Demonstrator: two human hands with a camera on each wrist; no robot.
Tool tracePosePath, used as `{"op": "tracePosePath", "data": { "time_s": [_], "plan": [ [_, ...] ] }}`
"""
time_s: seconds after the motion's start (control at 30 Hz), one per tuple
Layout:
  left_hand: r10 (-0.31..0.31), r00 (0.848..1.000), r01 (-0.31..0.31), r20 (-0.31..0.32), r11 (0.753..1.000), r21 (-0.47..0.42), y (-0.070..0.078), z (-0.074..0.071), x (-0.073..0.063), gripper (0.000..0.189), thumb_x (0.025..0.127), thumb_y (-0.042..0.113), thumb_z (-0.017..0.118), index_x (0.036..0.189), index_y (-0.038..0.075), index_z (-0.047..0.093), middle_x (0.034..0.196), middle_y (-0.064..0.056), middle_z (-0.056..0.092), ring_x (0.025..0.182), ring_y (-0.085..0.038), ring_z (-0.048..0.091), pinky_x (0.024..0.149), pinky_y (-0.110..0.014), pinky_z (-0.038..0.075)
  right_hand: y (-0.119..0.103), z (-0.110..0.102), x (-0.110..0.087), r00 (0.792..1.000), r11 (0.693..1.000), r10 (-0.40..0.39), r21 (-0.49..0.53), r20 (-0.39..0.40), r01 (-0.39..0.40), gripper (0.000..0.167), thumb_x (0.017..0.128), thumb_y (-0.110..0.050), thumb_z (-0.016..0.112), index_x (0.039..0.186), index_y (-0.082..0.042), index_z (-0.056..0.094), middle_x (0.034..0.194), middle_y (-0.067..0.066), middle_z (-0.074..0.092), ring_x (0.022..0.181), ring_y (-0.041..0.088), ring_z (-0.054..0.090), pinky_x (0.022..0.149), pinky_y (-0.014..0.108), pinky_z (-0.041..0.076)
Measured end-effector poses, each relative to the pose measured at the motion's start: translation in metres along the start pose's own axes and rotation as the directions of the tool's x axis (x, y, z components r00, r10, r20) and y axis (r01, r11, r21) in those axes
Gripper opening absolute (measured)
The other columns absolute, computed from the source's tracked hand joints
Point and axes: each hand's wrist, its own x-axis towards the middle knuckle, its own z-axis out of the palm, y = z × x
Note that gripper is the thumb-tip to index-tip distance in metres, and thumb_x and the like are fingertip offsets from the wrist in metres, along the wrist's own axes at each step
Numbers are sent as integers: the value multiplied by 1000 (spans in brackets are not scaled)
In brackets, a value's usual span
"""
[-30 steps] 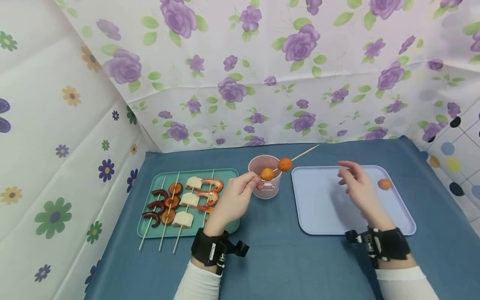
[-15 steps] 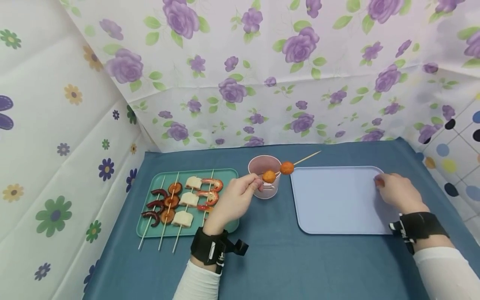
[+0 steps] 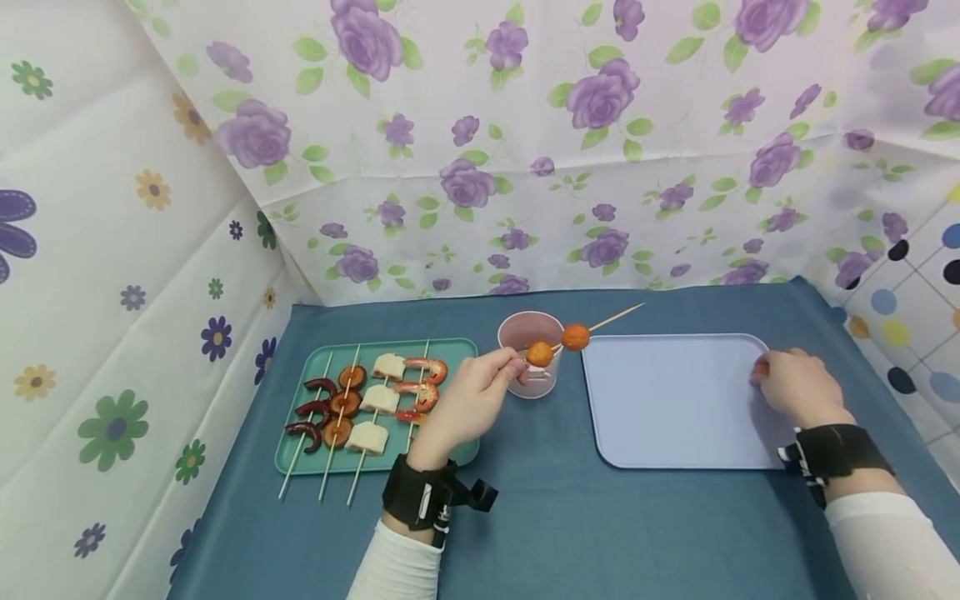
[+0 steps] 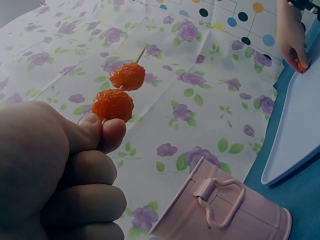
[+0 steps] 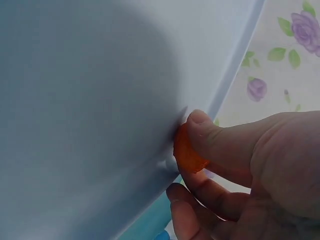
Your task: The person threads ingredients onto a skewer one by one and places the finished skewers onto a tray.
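My left hand (image 3: 468,396) pinches a wooden skewer (image 3: 617,317) near its lower end, between thumb and forefinger. Two orange balls (image 4: 114,106) are threaded on it, and its bare tip points up and to the right. Just behind that hand stands a pink bucket (image 4: 220,205) with a small side handle. Over at the far right corner of the pale blue tray (image 3: 675,400), my right hand (image 3: 802,387) pinches a loose orange ball (image 5: 188,150) between thumb and fingers. In the head view most of this ball is hidden by the hand.
On the left a green tray (image 3: 300,458) holds several skewers, with sausage pieces (image 3: 303,435), brown round slices (image 3: 345,405), white pieces (image 3: 367,437) and shrimp (image 3: 423,396). Blue cloth (image 3: 555,517) covers the table. Flowered sheets (image 3: 465,183) hang behind and at the left.
My right hand has moved right and down to the tray's corner and taken hold of the loose orange ball. The skewer in my left hand has dipped slightly.
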Motion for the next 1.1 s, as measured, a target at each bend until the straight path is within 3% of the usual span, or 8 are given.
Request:
{"op": "tracePosePath", "data": {
  "time_s": [0.2, 0.4, 0.57, 0.67, 0.8, 0.93, 1.03, 1.1],
  "plan": [
    [9, 1000, -9, 1, 1000, 3, -1, 1, 0, 29, 116, 22, 50, 98, 9, 68, 75, -2, 53, 60, -14, 44, 64, -32, 39, 6, -1, -1, 1000, 1000, -1, 29, 11, 1, 29, 101, -16, 73, 108, 10, 61, 91, 25, 57, 82, 42, 54, 66, 53, 45],
    [8, 1000, -8, 0, 1000, 7, -2, 2, 1, 27, 116, 21, 51, 97, 11, 68, 73, 2, 51, 60, -14, 43, 64, -32, 38, 6, -3, -7, 999, 993, 49, 107, -21, -46, 42, 104, -22, 69, 121, 12, 50, 92, 27, 58, 80, 41, 56, 65, 51, 45],
    [1, 1000, -1, -1, 1000, 10, -2, 2, 1, 26, 116, 21, 51, 98, 12, 68, 75, 2, 52, 60, -14, 44, 64, -32, 39, -2, -10, -12, 996, 973, 64, 228, -66, -48, 64, 110, -41, 60, 135, 15, 42, 107, 34, 58, 88, 44, 58, 69, 52, 47],
    [-6, 1000, 6, -1, 1000, 7, -2, 2, 1, 26, 116, 20, 51, 98, 11, 68, 74, 1, 51, 60, -14, 43, 64, -32, 38, -17, -14, -15, 999, 921, 35, 389, -30, -20, 78, 111, -54, 52, 151, 11, 39, 128, 38, 59, 109, 48, 58, 83, 60, 49],
    [-11, 1000, 11, 3, 1000, 1, -1, 1, 1, 27, 116, 21, 51, 98, 11, 68, 73, -3, 51, 60, -14, 42, 63, -32, 38, -48, -16, -20, 1000, 796, -11, 605, 25, -7, 79, 108, -63, 51, 157, -1, 45, 136, 21, 67, 124, 39, 53, 96, 55, 46],
    [-10, 1000, 10, 4, 1000, -2, 0, 0, 1, 29, 116, 22, 50, 100, 8, 69, 73, -2, 51, 60, -15, 43, 64, -32, 38, -82, -19, -27, 999, 648, -41, 761, -15, 38, 58, 108, -58, 57, 145, -13, 59, 116, 0, 71, 108, 23, 55, 86, 35, 47],
    [-9, 1000, 9, 1, 1000, -5, 1, -1, 0, 30, 116, 23, 50, 100, 6, 69, 73, 0, 49, 60, -15, 43, 64, -32, 38, -109, -21, -31, 993, 406, -102, 909, -55, 92, 39, 110, -45, 59, 137, -17, 63, 104, -2, 63, 95, 16, 55, 76, 27, 47],
    [-9, 1000, 9, 0, 1000, -3, 2, -1, 0, 29, 116, 22, 50, 100, 5, 68, 72, 1, 48, 60, -16, 43, 63, -32, 38, -127, -22, -33, 985, 190, -156, 976, -74, 104, 32, 113, -39, 56, 133, -16, 64, 100, 0, 59, 88, 16, 53, 69, 25, 45]
  ]
}}
